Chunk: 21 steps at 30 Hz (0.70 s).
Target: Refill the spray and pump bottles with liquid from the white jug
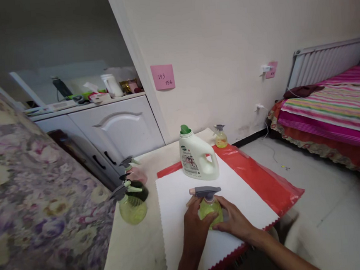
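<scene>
The left hand [195,220] and right hand [237,221] grip a sprayer [210,208], which might slip if the fingers loosened.

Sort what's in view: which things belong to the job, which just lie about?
Job in hand:
- round, yellow-green spray bottle with grey trigger head, between left hand and right hand
- white, zigzag-edged sheet beneath
- perhaps white, green-topped plastic jug

Seemingly just lying about:
- red-and-white tissue box
- crumpled maroon cloth

Pale tbl [136,255] – red sht [251,175] w/ wht sht [177,218] on top, spray btls [133,211] at L.
</scene>
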{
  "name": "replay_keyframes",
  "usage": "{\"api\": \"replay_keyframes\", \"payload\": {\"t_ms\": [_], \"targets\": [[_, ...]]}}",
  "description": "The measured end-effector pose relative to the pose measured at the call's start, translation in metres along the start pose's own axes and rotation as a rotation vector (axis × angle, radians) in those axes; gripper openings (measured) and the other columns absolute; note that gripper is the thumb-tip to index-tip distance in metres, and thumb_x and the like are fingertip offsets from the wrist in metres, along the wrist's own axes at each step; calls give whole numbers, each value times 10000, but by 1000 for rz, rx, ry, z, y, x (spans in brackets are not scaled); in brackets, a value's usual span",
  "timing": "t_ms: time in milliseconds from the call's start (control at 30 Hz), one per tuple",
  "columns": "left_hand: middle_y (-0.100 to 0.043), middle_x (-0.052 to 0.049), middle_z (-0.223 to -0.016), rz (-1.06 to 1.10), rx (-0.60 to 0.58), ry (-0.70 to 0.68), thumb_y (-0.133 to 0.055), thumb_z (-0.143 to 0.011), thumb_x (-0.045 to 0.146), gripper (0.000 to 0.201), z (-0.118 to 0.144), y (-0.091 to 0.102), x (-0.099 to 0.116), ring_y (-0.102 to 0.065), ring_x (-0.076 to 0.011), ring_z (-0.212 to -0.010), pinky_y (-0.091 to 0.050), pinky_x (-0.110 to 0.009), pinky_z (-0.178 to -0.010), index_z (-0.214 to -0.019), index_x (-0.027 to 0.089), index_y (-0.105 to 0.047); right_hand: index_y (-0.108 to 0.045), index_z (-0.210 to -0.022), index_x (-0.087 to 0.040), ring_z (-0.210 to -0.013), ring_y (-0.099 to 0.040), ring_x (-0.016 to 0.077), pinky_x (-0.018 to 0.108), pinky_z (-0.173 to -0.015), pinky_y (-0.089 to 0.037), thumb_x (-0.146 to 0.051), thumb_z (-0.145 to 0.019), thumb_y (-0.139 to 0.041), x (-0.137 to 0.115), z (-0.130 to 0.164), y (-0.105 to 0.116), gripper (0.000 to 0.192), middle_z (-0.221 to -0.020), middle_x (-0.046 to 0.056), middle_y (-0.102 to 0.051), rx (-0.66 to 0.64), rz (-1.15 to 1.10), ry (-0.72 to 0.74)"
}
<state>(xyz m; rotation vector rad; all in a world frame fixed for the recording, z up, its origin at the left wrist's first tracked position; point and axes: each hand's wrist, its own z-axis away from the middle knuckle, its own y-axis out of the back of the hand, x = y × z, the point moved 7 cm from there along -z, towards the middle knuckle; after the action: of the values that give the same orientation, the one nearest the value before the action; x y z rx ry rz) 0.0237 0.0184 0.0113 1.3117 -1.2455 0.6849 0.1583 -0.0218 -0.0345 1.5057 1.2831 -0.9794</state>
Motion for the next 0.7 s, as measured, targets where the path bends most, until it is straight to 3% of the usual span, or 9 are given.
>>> {"api": "replay_keyframes", "payload": {"t_ms": [133, 267, 367, 533, 700], "targets": [[-686, -76, -1118, -20, 4, -55, -741, -624, 224, 446, -3, -1, 0, -589, -311, -1082, -432, -474, -976, -1068, 231, -694, -462, -1331, -257, -1240, -486, 286, 472, -1064, -334, -258, -649, -801, 2, -6, 3, 762, -1337, 76, -548, -52, -34, 19], [-620, -80, -1273, 40, -149, -18, -734, -600, 182, 611, -3, -3, -15, -551, -311, -1173, -419, -463, -1000, -1199, 246, -630, -417, -1372, -233, -1295, -441, 281, 474, -1089, -305, -283, -687, -779, 13, -7, 5, 776, -1398, 102, -498, -103, -93, 22], [-626, -100, -1276, 3, -230, 66, -727, -582, 168, 662, 1, 7, -35, -555, -331, -1176, -417, -481, -991, -1229, 245, -613, -372, -1402, -231, -1334, -393, 280, 482, -1105, -282, -293, -701, -767, 19, -1, 4, 807, -1452, 116, -434, -102, -123, -1], [-641, -153, -1243, -338, -148, 77, -647, -619, 151, 528, 7, 27, -57, -555, -358, -1176, -380, -481, -1012, -1146, 185, -664, -328, -1411, -259, -1345, -369, 275, 465, -1119, -274, -280, -643, -805, 22, 6, -2, 904, -1456, 101, -405, 94, -46, -58], [-666, -126, -1170, -713, -187, -12, -546, -729, 137, 450, 10, 15, -54, -584, -297, -1110, -436, -398, -945, -1171, 182, -623, -394, -1343, -275, -1270, -442, 271, 433, -1090, -322, -224, -629, -775, 16, 2, -12, 811, -1330, 69, -502, 229, 28, -47]]}}
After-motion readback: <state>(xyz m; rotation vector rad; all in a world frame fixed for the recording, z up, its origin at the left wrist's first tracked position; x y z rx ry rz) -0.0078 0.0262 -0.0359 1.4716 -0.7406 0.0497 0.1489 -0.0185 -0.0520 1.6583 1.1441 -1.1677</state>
